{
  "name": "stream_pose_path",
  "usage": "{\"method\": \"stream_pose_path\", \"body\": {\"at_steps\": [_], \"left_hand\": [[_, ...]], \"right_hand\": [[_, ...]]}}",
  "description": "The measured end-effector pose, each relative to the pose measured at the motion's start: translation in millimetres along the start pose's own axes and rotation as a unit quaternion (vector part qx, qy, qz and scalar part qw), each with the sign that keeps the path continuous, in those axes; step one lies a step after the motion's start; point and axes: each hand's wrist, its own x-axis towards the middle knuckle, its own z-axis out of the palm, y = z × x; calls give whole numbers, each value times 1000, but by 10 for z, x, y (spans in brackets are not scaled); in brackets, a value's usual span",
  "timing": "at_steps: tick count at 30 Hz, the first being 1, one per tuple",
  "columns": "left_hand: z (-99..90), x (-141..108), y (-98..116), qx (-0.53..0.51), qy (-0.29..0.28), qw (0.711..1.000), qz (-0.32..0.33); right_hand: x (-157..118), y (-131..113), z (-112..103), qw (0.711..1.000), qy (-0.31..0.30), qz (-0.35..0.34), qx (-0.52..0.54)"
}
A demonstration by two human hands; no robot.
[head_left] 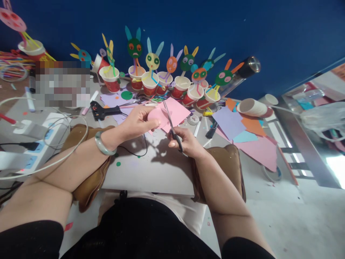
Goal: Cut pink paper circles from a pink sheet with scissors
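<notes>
My left hand (142,122) pinches a sheet of pink paper (179,109) by its rounded left end, the thumb lying on top. In my right hand (185,141) is a pair of scissors (174,136) with dark handles, fingers wrapped through the loops. The blades point up and away from me and lie across the pink paper, to the right of the rounded part. Whether the blades are fully closed is hard to make out. Both hands are above the table, and their shadow falls on its white top (151,172).
Paper cups with rabbit-faced figures (134,48) line the back. A black glue gun (105,110) lies left, near a white power strip (40,144) with loose cables. Coloured paper (229,120) and toppled cups (252,107) lie right. Brown cushions (223,165) sit under both forearms.
</notes>
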Motion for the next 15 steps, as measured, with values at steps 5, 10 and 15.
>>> {"method": "stream_pose_path", "body": {"at_steps": [5,10,15], "left_hand": [[-5,-2,5,2,3,1000,2],[-15,0,3,2,5,1000,2],[-17,14,13,-2,12,1000,8]], "right_hand": [[3,12,-5,1000,0,-3,-1],[3,-2,-4,1000,4,-3,-4],[0,-15,-4,1000,4,1,1]]}}
